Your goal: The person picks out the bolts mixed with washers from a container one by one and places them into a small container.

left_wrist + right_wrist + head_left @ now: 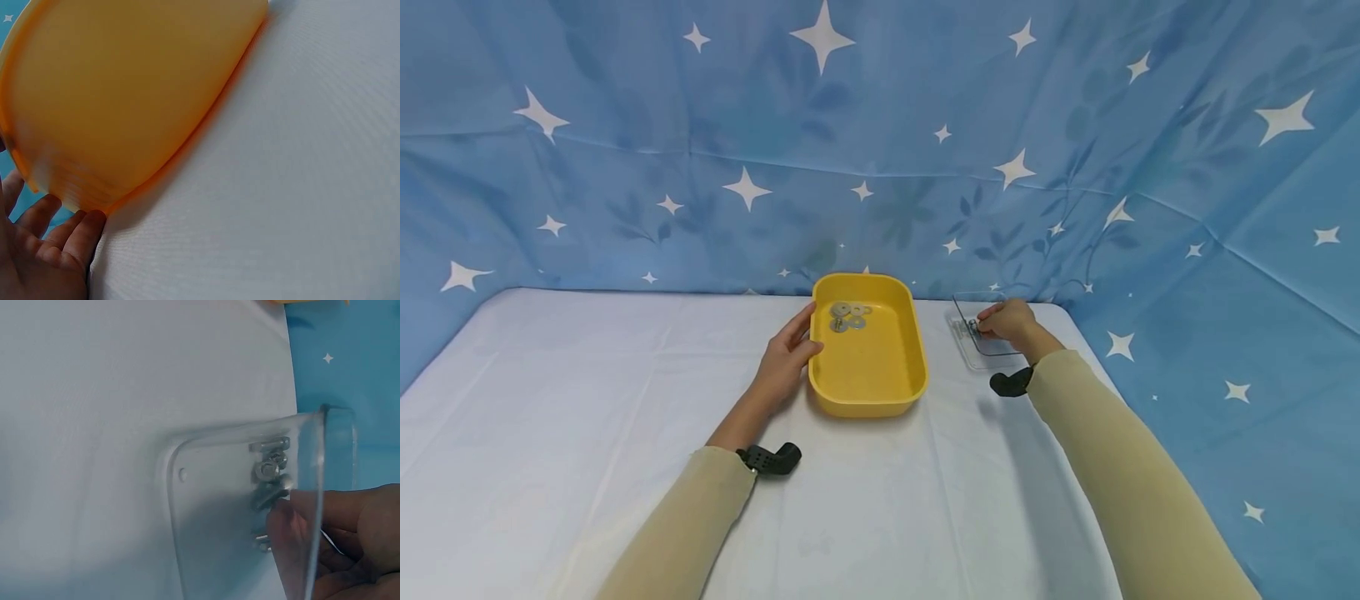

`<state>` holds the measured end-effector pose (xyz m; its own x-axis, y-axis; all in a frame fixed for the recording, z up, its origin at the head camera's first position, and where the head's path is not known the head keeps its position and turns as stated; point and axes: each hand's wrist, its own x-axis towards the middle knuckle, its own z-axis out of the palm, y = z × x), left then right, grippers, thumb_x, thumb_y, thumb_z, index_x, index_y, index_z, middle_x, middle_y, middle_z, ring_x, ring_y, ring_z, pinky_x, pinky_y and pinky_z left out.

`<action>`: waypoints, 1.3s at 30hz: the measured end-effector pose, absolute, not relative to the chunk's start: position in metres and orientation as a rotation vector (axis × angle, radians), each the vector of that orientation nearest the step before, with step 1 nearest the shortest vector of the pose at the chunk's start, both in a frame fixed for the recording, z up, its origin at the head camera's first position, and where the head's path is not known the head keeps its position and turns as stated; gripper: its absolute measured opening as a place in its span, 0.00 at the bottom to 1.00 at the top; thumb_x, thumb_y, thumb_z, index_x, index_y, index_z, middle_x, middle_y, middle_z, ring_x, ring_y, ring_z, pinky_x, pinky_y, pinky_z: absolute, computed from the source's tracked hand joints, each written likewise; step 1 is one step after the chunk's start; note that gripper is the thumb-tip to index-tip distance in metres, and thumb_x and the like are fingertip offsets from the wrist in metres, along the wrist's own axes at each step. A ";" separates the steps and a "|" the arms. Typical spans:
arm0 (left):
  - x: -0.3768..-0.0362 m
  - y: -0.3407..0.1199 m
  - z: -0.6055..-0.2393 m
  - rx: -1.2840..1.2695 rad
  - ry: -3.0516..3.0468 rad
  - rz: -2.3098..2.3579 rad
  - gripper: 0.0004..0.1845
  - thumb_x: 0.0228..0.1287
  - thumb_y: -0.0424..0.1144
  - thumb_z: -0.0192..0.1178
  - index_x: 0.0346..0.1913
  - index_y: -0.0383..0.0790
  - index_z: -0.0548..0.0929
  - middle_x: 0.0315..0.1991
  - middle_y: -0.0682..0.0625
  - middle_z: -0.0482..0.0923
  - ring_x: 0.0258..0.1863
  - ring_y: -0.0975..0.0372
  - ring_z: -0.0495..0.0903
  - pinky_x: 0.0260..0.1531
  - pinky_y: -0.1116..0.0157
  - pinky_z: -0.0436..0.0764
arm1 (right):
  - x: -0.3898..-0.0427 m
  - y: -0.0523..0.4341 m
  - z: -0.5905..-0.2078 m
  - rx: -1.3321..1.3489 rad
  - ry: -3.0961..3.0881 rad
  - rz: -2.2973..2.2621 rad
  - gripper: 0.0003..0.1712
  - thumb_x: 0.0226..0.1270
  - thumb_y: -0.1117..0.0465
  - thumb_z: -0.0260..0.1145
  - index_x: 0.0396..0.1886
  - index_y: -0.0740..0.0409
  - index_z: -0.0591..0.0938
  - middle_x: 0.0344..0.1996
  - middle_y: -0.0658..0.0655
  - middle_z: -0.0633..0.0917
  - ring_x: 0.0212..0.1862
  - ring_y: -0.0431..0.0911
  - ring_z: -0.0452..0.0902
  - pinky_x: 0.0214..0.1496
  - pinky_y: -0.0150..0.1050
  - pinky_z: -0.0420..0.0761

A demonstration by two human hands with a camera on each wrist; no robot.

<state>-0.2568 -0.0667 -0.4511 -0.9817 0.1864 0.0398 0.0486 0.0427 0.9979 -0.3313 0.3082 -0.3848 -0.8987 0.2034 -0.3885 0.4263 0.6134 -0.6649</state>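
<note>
A yellow plastic tray [868, 367] sits on the white-covered table, with my left hand [782, 362] gripping its left side, thumb at the rim and fingers against the outer wall [125, 150]. Several flat metal washers [857, 322] and a small bolt [839, 324] lie toward the tray's far left. To the right, my right hand [1011, 323] reaches into a clear plastic box [988, 365]. Its thumb and index fingertips pinch a metal bolt [270, 497] among several other bolts [269, 469] in the box. My palm partly hides the box's right side.
A blue curtain [880, 108] with white stars hangs behind the table and along its right side. The white cloth [587, 450] covers the tabletop, whose far edge runs just behind the tray and the box. Black wrist straps [771, 459] sit at both cuffs.
</note>
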 end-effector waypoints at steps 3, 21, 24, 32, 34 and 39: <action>-0.256 -0.068 -0.450 0.238 2.210 2.082 0.37 0.71 0.37 0.53 0.80 0.60 0.57 0.81 0.56 0.54 0.79 0.57 0.60 0.75 0.53 0.69 | -0.329 0.306 -0.377 0.468 2.554 -1.199 0.17 0.72 0.67 0.61 0.58 0.68 0.80 0.56 0.64 0.81 0.51 0.50 0.81 0.64 0.45 0.82; -0.257 -0.074 -0.452 0.243 2.208 2.092 0.37 0.71 0.37 0.53 0.80 0.59 0.57 0.81 0.55 0.54 0.79 0.56 0.60 0.75 0.53 0.68 | -0.322 0.233 -0.334 0.197 2.479 -1.343 0.22 0.74 0.63 0.62 0.64 0.66 0.77 0.64 0.66 0.79 0.67 0.59 0.76 0.72 0.48 0.76; -0.258 -0.074 -0.453 0.253 2.202 2.096 0.37 0.71 0.37 0.52 0.80 0.60 0.57 0.81 0.55 0.54 0.80 0.56 0.59 0.75 0.52 0.67 | -0.322 0.218 -0.334 0.137 2.429 -1.412 0.23 0.74 0.65 0.61 0.65 0.68 0.77 0.65 0.66 0.78 0.67 0.60 0.76 0.72 0.50 0.76; -0.257 -0.069 -0.453 0.260 2.182 2.098 0.37 0.71 0.38 0.52 0.80 0.60 0.56 0.81 0.55 0.54 0.80 0.56 0.59 0.75 0.51 0.68 | -0.321 0.186 -0.338 0.055 2.318 -1.489 0.23 0.72 0.68 0.62 0.65 0.71 0.76 0.66 0.69 0.77 0.67 0.59 0.77 0.70 0.47 0.78; -0.257 -0.068 -0.453 0.257 2.183 2.095 0.37 0.71 0.38 0.53 0.80 0.61 0.57 0.81 0.55 0.55 0.79 0.56 0.60 0.75 0.51 0.68 | -0.321 0.179 -0.339 0.054 2.275 -1.526 0.23 0.72 0.69 0.61 0.65 0.73 0.75 0.66 0.70 0.76 0.68 0.60 0.76 0.71 0.48 0.77; -0.256 -0.066 -0.453 0.246 2.188 2.089 0.37 0.71 0.38 0.53 0.80 0.61 0.57 0.81 0.54 0.55 0.79 0.55 0.61 0.74 0.51 0.69 | -0.321 0.161 -0.348 0.040 2.241 -1.543 0.24 0.73 0.70 0.60 0.66 0.75 0.74 0.65 0.72 0.76 0.67 0.62 0.76 0.71 0.49 0.77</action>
